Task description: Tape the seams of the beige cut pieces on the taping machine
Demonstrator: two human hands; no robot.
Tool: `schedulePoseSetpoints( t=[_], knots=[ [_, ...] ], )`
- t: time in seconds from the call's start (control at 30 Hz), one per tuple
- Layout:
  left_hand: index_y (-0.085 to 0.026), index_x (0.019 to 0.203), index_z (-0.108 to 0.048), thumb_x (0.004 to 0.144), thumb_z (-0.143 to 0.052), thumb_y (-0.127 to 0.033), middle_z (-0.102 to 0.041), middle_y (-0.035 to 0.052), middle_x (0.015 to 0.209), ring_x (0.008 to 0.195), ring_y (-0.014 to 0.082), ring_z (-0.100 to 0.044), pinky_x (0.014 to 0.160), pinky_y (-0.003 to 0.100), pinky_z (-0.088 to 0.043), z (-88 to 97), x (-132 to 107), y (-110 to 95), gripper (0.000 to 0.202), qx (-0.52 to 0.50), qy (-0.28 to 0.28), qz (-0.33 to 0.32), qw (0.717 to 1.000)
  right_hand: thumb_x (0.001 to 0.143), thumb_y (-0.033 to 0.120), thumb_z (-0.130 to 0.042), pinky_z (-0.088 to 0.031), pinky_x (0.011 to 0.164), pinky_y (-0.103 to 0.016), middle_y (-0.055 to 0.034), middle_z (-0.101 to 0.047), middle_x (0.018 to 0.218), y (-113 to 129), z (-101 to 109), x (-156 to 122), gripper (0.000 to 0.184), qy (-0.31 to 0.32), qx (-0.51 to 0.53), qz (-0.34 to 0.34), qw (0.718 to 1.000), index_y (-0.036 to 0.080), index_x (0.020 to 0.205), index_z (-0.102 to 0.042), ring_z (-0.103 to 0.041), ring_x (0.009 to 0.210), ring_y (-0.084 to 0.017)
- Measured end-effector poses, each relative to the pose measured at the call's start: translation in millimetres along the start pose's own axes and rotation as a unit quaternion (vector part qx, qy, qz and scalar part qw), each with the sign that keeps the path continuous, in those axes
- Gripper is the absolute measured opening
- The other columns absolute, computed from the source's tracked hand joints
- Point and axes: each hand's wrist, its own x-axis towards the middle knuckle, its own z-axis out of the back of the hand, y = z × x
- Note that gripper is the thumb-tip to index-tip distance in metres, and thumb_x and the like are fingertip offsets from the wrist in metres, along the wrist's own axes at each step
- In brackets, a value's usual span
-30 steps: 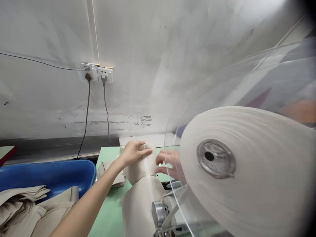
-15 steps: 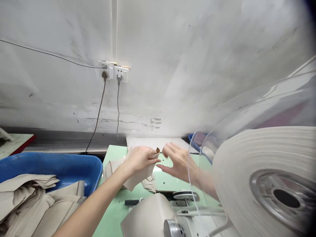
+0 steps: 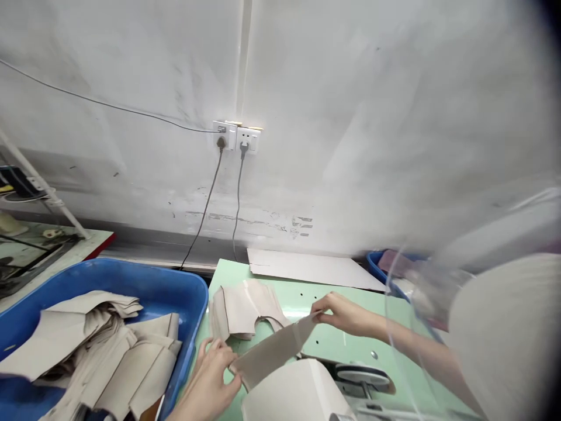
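Note:
A beige, leather-like cut piece (image 3: 276, 352) is stretched at a slant between my two hands, above the pale green table. My left hand (image 3: 213, 374) pinches its lower left end between thumb and fingers. At the upper right end, my right hand (image 3: 346, 314) grips it between fingertips and thumb. Behind it lies a stack of similar beige pieces (image 3: 248, 307), bent and with a curved cutout. Close in front, another beige piece (image 3: 291, 393) with a light strip drapes over part of a machine, beside a round disc (image 3: 363, 377).
At left, a blue tub (image 3: 195, 292) holds many folded beige pieces. A large white roll (image 3: 508, 333) behind a clear guard stands at right. A white board (image 3: 302, 266) lies along the table's back, near another blue bin (image 3: 377, 269). Cords hang from wall sockets (image 3: 248, 140).
My left hand has come down and nearer to me, and my right hand has closed on the piece's other end. The piece is now separate from the stack. The view has shifted left.

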Motion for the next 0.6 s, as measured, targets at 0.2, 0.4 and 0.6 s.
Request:
schedulePoseSetpoints(
  t=[0.2,0.4,0.6],
  knots=[
    [-0.026,0.061,-0.060,0.079,-0.060,-0.055,-0.062,0.0004,0.067,0.073,0.0264,-0.060,0.064,0.035,-0.047,17.3,14,22,0.034,-0.185,-0.072,0.096,0.975,0.079,0.050,-0.068,-0.056,0.080,-0.036,-0.0085,-0.068,0.089,-19,-8,62,0.045,0.073,0.053,-0.057,0.994,0.016,0.109,-0.063,-0.065,0.085,-0.021],
    [-0.020,0.103,-0.065,0.083,-0.058,-0.038,-0.069,0.0074,0.103,0.101,0.0254,-0.062,0.089,0.034,-0.046,51.1,75,85,0.028,-0.068,-0.229,0.110,0.965,0.087,0.034,-0.057,-0.053,0.083,-0.040,-0.0227,-0.064,0.113,-17,-41,148,0.056,0.168,0.003,-0.108,0.980,0.009,0.135,-0.044,-0.066,0.091,-0.026],
    [-0.018,0.092,-0.064,0.085,-0.050,-0.036,-0.071,0.0104,0.095,0.087,0.0246,-0.068,0.081,0.034,-0.050,56.1,1,159,0.024,-0.030,-0.209,0.199,0.957,0.090,0.040,-0.055,-0.051,0.085,-0.033,-0.0174,-0.054,0.135,-4,-13,114,0.056,0.153,0.000,-0.060,0.986,0.024,0.142,-0.041,-0.063,0.106,-0.025]
  ],
)
